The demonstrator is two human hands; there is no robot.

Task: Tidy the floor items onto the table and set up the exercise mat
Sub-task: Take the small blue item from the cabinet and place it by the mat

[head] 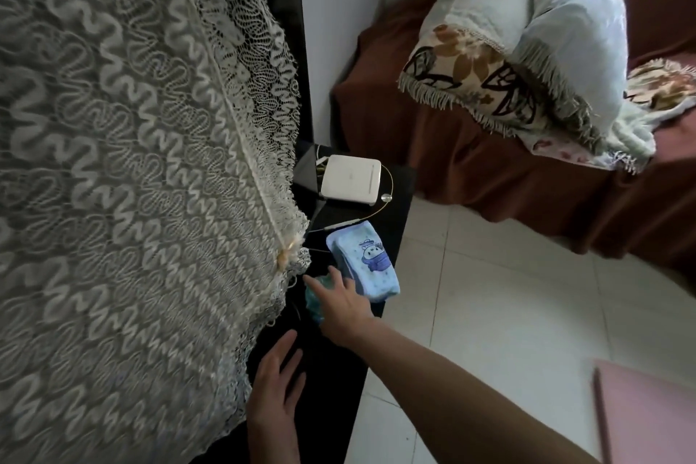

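Observation:
A folded light-blue cloth (371, 262) with a cartoon print lies on the black table (339, 369). Just left of it sits a teal translucent object (314, 303), mostly hidden under my right hand (339, 307). That hand reaches over the table with fingers spread and fairly straight, fingertips at the cloth's near edge; whether it grips the teal object I cannot tell. My left hand (277, 392) hovers over the dark tabletop nearer me, fingers extended and holding nothing. A pink mat (647, 414) edge shows at the bottom right on the tiled floor.
A white lace cover (132, 181) drapes over something tall at the left. A white router (351, 179) with cables sits at the table's far end. A brown-covered sofa (470, 162) with cushions (527, 49) stands at the back right. Pale floor tiles (508, 313) stretch between.

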